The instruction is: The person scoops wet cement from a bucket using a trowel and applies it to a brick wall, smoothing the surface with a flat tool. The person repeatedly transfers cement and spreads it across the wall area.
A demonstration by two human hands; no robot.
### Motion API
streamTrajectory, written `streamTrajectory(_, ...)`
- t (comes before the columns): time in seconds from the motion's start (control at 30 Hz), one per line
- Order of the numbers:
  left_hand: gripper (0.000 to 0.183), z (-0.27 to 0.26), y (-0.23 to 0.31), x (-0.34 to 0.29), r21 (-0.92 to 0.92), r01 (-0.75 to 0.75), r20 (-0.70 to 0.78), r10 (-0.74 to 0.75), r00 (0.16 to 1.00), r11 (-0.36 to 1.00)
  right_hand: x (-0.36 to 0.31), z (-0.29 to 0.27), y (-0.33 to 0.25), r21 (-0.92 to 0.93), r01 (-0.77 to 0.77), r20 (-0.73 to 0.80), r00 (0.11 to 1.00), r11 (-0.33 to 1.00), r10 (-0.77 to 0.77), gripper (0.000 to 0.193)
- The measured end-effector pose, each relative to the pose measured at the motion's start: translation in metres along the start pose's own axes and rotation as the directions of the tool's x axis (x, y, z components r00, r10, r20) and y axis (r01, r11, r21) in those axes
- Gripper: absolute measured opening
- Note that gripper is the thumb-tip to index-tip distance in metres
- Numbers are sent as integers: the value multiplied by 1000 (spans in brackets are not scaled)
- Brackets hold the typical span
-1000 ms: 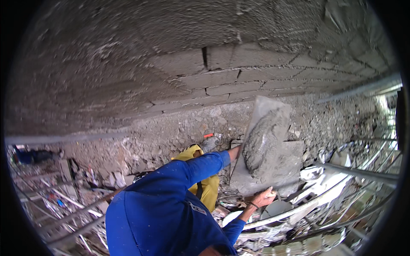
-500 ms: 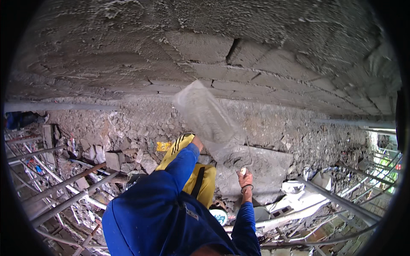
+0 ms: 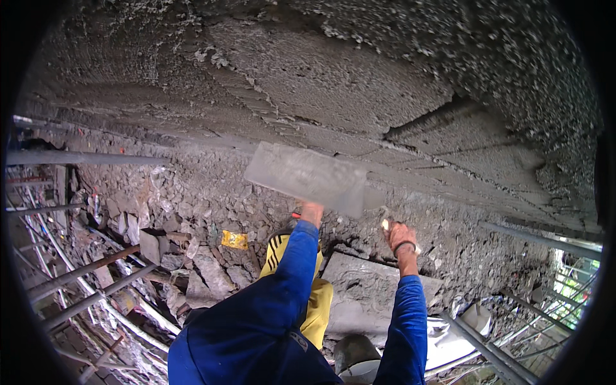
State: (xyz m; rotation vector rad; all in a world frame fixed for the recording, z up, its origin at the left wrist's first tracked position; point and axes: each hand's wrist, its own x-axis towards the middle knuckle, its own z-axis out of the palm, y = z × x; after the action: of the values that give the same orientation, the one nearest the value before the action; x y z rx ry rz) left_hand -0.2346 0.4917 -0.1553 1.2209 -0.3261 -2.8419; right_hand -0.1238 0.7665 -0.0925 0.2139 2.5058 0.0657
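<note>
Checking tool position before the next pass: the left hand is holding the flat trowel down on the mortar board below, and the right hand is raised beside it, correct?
Not quite. In the head view the left hand holds the flat trowel up against the rough plastered wall, not on the mortar board. The right hand is raised beside it.

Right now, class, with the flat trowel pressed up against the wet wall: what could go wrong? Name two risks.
1. Wet plaster could slide off the flat trowel that the left hand holds up to the rough wall, dropping towards the person.
2. Footing: rubble and scaffold pipes lie below; a slip while reaching up with the right hand could mean a fall.
</note>
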Motion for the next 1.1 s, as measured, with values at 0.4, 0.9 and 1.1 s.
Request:
streamTrajectory(0.4,84,136,21,-81,254,-279,-31,296,955,926,-23,-136,4,34,148,-67,987,988,-146,27)
streamTrajectory(0.9,83,294,70,-243,377,-417,130,398,908,827,-178,-381,50,31,287,-141,949,957,-281,33)
streamTrajectory(1.1,58,388,97,-343,374,-600,412,454,790,707,-238,-453,52,29,289,-235,932,957,-274,39)
